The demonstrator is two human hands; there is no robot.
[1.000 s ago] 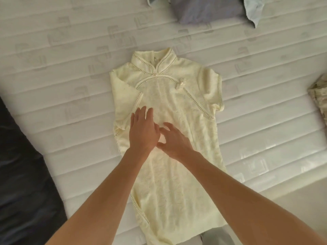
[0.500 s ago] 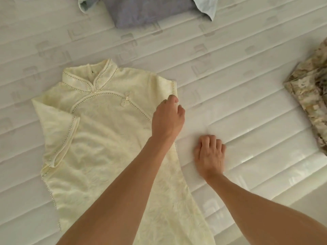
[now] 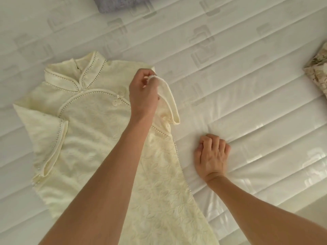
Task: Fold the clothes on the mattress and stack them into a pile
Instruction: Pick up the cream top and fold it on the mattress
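1. The pale-yellow, pearl-trimmed, short-sleeved dress with a stand-up collar (image 3: 99, 131) lies face up and spread flat on the white quilted mattress (image 3: 247, 85), its collar away from the person and its skirt running off the near edge of view.
2. The left hand (image 3: 143, 92) reaches across the bodice and pinches the edge of the dress's right-side short sleeve (image 3: 168, 96) between fingertips and thumb, lifting it off the mattress so that it curls.
3. The right hand (image 3: 211, 156) rests on the bare mattress just beside the skirt's beaded side seam, its fingers curled under and holding nothing; it looks like a brace.
4. The step in hand seems to be folding this sleeve in over the chest. To do it well, carry it straight inward, lay it flat with its trim parallel to the side seam, and smooth it.
5. Further out, a grey garment (image 3: 120, 4) lies at the far edge and a beige patterned cloth (image 3: 318, 75) at the right edge, both apparently unfolded.
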